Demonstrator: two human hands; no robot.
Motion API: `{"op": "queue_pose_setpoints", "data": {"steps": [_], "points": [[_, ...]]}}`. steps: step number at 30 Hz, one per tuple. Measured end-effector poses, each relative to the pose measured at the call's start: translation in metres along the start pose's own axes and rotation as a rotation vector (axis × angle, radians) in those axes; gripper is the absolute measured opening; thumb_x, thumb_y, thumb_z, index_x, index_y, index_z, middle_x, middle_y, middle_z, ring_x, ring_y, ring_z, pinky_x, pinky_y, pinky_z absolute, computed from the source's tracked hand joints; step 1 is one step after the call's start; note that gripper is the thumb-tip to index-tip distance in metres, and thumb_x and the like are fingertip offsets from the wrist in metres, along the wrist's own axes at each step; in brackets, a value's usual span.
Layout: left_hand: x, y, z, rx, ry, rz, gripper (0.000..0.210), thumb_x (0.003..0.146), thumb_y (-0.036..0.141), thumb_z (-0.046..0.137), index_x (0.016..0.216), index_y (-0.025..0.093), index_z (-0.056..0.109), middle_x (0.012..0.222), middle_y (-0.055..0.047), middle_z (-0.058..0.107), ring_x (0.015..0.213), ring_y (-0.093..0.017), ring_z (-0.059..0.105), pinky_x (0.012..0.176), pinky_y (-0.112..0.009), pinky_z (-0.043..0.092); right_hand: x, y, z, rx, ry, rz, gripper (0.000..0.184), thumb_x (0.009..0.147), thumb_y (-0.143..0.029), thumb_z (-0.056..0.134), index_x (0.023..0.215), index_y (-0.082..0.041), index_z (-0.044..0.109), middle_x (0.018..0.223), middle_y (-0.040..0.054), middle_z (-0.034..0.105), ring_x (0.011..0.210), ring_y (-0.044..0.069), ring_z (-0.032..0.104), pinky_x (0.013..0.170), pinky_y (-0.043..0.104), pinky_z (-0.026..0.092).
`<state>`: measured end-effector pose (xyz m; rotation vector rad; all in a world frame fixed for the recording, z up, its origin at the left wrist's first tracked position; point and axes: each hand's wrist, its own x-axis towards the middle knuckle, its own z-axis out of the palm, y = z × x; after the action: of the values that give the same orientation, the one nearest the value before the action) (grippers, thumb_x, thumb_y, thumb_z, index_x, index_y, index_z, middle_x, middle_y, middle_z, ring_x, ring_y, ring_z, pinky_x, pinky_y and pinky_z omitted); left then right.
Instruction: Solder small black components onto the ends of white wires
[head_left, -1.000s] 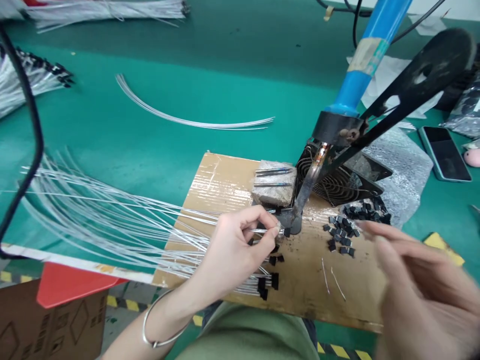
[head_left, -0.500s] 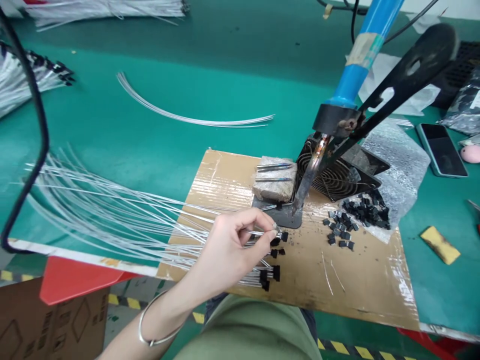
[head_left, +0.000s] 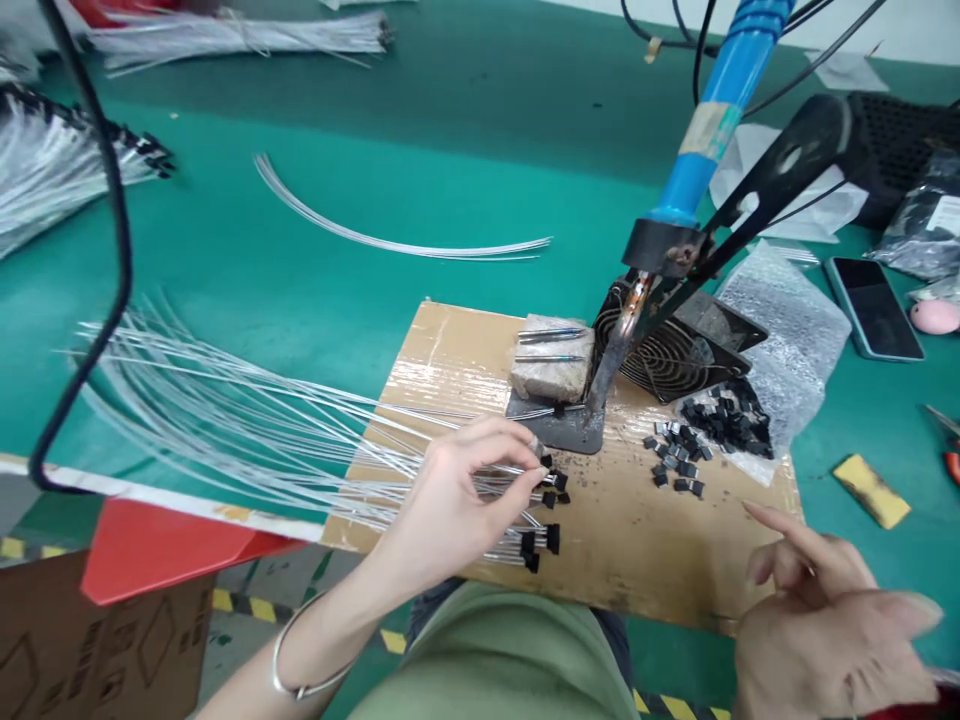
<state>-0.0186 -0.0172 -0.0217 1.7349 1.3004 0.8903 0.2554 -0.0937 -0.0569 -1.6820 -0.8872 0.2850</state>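
- Done: white wires (head_left: 352,490) across surface (head_left: 420,180) and board (head_left: 630,560), several ends (head_left: 553,539) black-capped beside the left hand (head_left: 465,490); whether its fingers grip one cannot be told.
- Remaining: loose black pieces (head_left: 683,467); right hand (head_left: 829,620) empty, fingers open.

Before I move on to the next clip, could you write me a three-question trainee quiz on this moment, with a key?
1. True or false: the yellow sponge lies off the cardboard sheet.

2. Which does the left hand reach over?
A) the phone
B) the white wires
C) the fan grille

3. Fill in: the bent metal end of the blue-handled iron points ____.

Key
1. True; it lies to the right of the sheet.
2. B
3. down
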Motion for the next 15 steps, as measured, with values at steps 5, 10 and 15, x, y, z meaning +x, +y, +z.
{"op": "queue_pose_setpoints", "data": {"steps": [5,10,15], "points": [[-0.019,-0.018,-0.020,0.165,0.000,0.145,0.026,0.098,0.023,0.072,0.123,0.020,0.079,0.126,-0.014,0.079,0.118,-0.029,0.075,0.106,-0.048,0.059,-0.013,-0.006,0.019,0.105,0.078,0.061,0.060,0.104,-0.067,0.057,0.068,-0.020,0.063,0.048,-0.0045,0.044,0.039,0.012,0.043,0.037,0.027,0.032],[-0.039,-0.045,-0.060,0.558,-0.143,0.170,0.113,0.078,0.067,0.090,0.168,0.018,0.043,0.172,-0.028,0.041,0.158,-0.051,0.040,0.128,-0.070,0.036,-0.020,-0.005,0.018,0.239,-0.149,0.181,0.054,0.100,-0.064,0.066,0.083,-0.014,0.077,0.069,0.0049,0.068,0.050,0.014,0.059,0.040,0.026,0.047],[-0.038,-0.059,-0.074,0.655,-0.261,0.208,0.133,0.070,0.081,0.085,0.173,0.015,0.032,0.168,-0.030,0.047,0.154,-0.050,0.046,0.129,-0.070,0.035,-0.046,-0.027,0.041,0.201,-0.474,0.297,0.054,0.107,-0.064,0.058,0.117,-0.017,0.081,0.092,0.0063,0.075,0.067,0.015,0.070,0.061,0.027,0.062]]}}
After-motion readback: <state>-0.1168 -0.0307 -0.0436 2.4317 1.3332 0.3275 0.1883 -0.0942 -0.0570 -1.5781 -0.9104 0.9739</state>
